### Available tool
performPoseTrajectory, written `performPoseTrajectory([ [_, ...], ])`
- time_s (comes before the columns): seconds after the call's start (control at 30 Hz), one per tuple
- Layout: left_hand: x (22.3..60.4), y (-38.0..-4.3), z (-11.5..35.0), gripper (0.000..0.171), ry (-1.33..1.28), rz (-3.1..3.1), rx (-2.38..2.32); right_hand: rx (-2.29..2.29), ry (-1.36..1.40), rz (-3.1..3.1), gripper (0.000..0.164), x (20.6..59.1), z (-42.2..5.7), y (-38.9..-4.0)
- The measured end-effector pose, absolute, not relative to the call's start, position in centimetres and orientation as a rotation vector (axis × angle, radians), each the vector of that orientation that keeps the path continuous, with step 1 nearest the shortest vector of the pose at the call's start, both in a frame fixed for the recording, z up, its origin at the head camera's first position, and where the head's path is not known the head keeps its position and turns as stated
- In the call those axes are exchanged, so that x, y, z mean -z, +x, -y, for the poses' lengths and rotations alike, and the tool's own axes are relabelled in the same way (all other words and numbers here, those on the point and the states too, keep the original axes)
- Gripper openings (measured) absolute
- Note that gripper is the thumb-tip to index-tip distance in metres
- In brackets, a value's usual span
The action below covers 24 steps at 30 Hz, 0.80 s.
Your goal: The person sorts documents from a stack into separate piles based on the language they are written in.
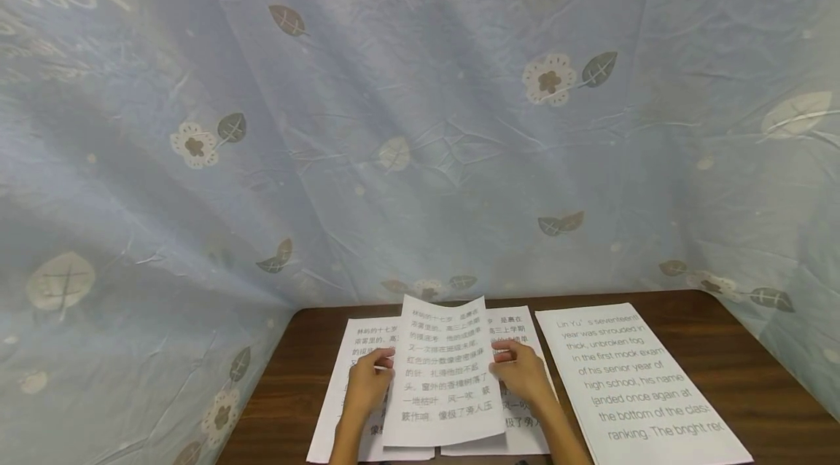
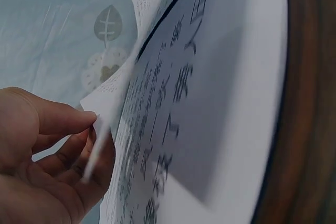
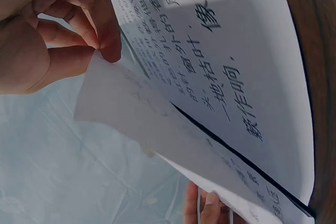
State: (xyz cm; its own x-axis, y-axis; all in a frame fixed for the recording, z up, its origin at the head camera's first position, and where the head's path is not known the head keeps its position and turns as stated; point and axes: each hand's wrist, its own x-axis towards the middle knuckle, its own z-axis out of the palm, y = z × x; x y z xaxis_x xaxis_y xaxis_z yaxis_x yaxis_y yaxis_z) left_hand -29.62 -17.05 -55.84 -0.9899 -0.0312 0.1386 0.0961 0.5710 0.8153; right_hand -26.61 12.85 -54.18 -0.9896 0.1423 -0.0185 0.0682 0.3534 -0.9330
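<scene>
A sheet of paper (image 1: 446,377) printed with Chinese text is raised over two paper piles, bowing slightly between my hands. My left hand (image 1: 369,381) pinches its left edge; the left wrist view shows thumb and fingertips (image 2: 89,119) closed on the sheet. At the opposite edge, my right hand (image 1: 520,374) grips it between thumb and index finger, seen close in the right wrist view. Beneath lie a left pile (image 1: 331,414) and a right pile (image 1: 534,439), both with Chinese text and partly covered by the raised sheet.
To the right, a stack of sheets with large English text (image 1: 636,392) lies at a slant. Everything rests on a dark brown wooden table (image 1: 269,407). A pale blue curtain with flowers and leaves (image 1: 420,122) hangs behind the table and at its left.
</scene>
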Motion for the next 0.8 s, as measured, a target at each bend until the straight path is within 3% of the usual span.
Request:
performPoseTrajectory([
  [0.8,55.6,-29.4,22.9,0.037,0.016,2.610,1.473,-1.981,-0.144,2.427,0.050,56.0,-8.4,-27.3],
])
